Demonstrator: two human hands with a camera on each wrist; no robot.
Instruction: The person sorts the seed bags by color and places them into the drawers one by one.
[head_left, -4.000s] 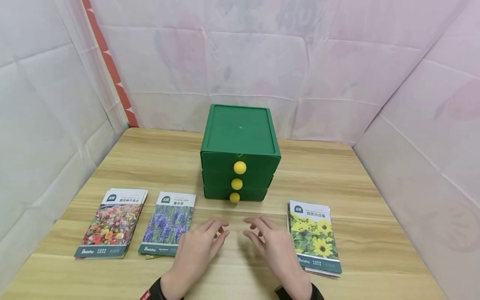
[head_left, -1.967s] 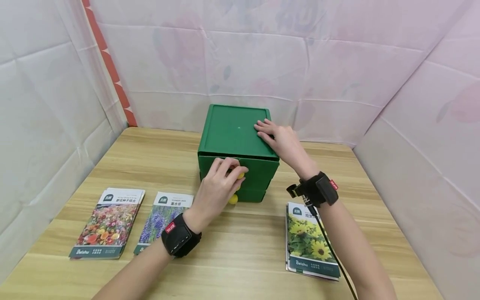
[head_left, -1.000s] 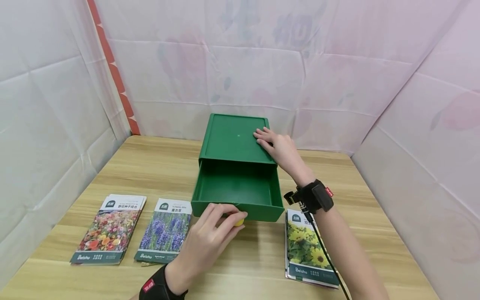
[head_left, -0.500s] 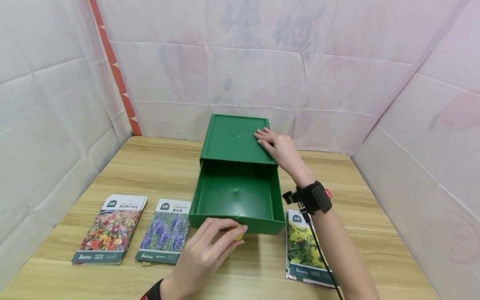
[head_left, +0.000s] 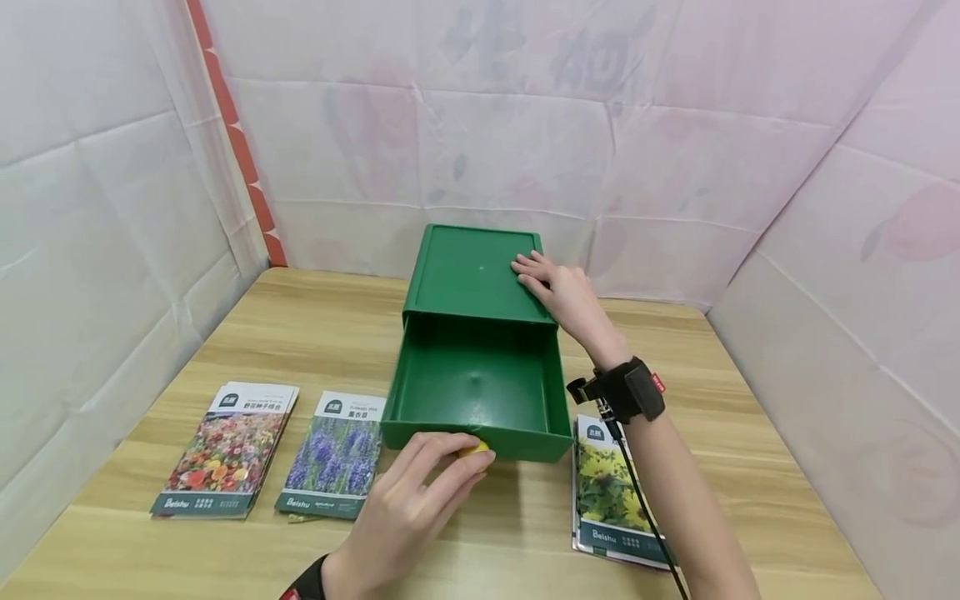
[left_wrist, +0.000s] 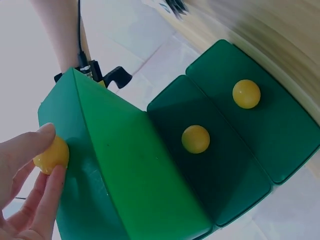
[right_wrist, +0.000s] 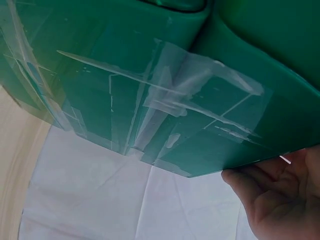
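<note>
While the left hand [head_left: 408, 508] pinches the drawer's yellow knob [left_wrist: 51, 154], the right hand [head_left: 564, 293] seemingly lies flat atop the cabinet [head_left: 471, 271].

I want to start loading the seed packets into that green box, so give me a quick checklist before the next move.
1. Top drawer pulled out: ok.
2. Drawer holds nothing: ok.
3. Left hand pinches the yellow knob: ok.
4. Right hand rests flat on the cabinet top, steadying it: ok.
5. Seed packets within reach on the table: ok.
6. A hand free to pick packets: not ok.
</note>
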